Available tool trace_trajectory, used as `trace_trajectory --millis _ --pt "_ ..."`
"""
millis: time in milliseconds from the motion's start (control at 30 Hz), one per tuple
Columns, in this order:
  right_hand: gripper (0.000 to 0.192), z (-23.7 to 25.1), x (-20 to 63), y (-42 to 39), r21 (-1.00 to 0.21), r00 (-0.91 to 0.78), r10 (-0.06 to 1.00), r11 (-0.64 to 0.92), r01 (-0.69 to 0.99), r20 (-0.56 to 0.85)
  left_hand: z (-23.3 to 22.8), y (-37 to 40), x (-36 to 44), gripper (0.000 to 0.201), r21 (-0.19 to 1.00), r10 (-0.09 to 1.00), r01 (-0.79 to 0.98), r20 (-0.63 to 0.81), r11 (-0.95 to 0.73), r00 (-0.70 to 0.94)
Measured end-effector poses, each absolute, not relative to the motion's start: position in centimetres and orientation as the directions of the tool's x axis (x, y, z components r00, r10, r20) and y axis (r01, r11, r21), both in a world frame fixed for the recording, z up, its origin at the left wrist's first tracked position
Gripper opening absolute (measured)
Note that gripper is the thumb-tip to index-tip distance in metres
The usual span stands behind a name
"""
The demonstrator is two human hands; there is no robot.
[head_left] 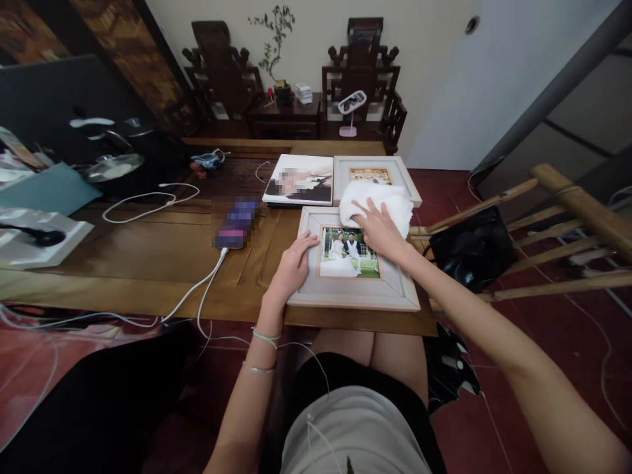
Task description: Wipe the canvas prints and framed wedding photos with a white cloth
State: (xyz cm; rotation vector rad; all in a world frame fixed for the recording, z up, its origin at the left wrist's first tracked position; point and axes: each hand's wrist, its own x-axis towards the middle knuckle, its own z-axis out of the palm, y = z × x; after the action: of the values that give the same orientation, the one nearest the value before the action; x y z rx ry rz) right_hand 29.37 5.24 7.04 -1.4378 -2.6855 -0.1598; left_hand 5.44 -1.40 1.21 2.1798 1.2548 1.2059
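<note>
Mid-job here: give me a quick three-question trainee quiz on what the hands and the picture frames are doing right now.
1. True or false: the right hand presses a white cloth at the top edge of the nearest frame.
2. What does the left hand touch? A) the phone B) the nearest frame's left side C) the black bag
3. Fill in: beyond the nearest frame, ___ more pictures lie flat on the wooden table.

Key:
1. True.
2. B: it rests on the frame's left border, apart from the phone and the black bag.
3. Two: a canvas print and a second frame, side by side.
</note>
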Motion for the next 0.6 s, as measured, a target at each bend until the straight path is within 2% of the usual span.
trace_trajectory --millis 133,300,433,533,600 --pt "0.067 7.2 28.4 4.9 0.067 -0.574 0.818 0.571 0.818 0.046 1.2 -1.4 5.5 0.034 0.651 0.834 0.533 0.496 -0.541 0.240" --pt "0.059 8.4 27.6 -2.6 0.072 -0.614 0.779 0.625 0.778 -0.126 1.0 -1.4 5.5 0.038 0.636 0.853 0.580 0.460 -0.509 0.244" --pt "0.053 11.1 27.8 -8.5 -0.028 -0.684 0.686 0.701 0.713 -0.247 0.7 -1.3 5.4 0.041 0.623 0.856 0.598 0.450 -0.505 0.254" --pt "0.048 12.1 27.5 -10.5 -0.109 -0.765 0.603 0.765 0.635 -0.228 0.5 -1.2 5.3 0.039 0.615 0.854 0.603 0.452 -0.508 0.258" --pt "0.049 11.6 27.0 -10.6 -0.145 -0.781 0.589 0.771 0.620 -0.206 0.5 -1.1 5.3 0.038 0.607 0.852 0.609 0.456 -0.510 0.259"
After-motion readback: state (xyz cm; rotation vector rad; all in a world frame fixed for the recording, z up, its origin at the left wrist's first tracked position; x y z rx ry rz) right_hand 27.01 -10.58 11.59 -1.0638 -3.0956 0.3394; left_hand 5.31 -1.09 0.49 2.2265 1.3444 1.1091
